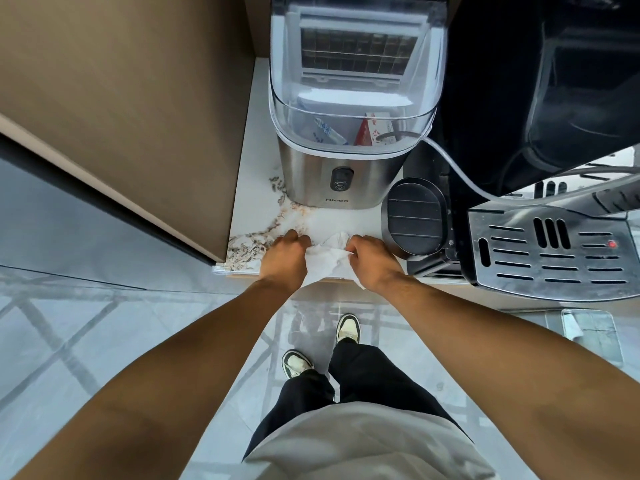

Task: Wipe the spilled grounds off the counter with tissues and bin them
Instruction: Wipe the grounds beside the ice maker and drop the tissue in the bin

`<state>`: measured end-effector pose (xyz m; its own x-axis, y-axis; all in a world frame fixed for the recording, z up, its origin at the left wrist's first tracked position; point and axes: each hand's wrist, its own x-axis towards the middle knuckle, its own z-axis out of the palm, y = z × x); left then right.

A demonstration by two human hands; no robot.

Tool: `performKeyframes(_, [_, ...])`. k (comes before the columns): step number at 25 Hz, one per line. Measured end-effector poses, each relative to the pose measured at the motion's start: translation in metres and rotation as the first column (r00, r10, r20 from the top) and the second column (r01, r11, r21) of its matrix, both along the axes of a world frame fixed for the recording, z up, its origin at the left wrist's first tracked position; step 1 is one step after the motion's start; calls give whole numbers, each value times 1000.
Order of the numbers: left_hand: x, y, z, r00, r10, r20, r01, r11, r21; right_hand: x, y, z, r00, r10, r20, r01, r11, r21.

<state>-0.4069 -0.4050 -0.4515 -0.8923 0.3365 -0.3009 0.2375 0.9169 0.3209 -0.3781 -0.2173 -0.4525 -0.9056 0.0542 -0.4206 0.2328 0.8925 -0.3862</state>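
Between both sets of fingertips, at the counter edge, sits the crumpled tissue. Left hand and right hand each pinch a side. It's feather-light and tears easily (bunch it, don't tug corners).

Ice maker: upper centre, on counter | coffee machine: right | tissues: centre, counter's near edge, between hands.
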Motion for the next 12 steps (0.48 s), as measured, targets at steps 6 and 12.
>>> performKeyframes(6, [6,-7,9,999,44,22,-46,995,87,10,-3,10,995,-96,-29,95,995,-17])
performKeyframes(12, [26,-8,10,1000,6,25,-10,989,147,35,-2,20,986,-161,-53,161,987,8])
